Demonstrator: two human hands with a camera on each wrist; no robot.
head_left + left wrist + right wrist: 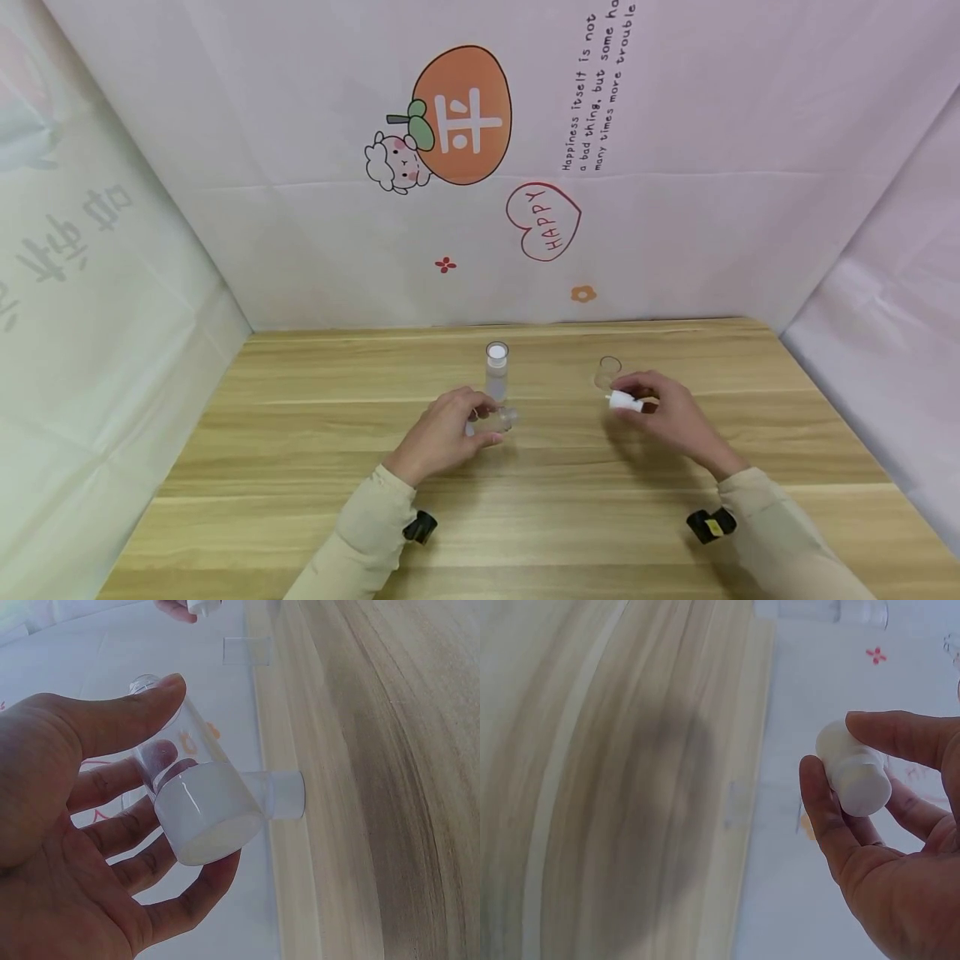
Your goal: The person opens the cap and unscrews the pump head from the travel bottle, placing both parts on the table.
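Note:
My left hand (444,432) grips a clear bottle (208,814) with a white base. The bottle is tilted above the table, its narrow neck pointing away from the palm. In the right hand (673,418), thumb and fingers pinch a small white pump top (861,784), with a short nozzle showing in the head view. Just beyond the left hand a second bottle (497,382) stands upright, clear with a white part inside its top. A clear cylindrical cover (604,377) stands on the table close behind the right hand.
The wood-grain table (315,492) ends at the back against a white printed cloth (330,258). Similar cloth hangs at the left and right sides. Each wrist wears a small black camera.

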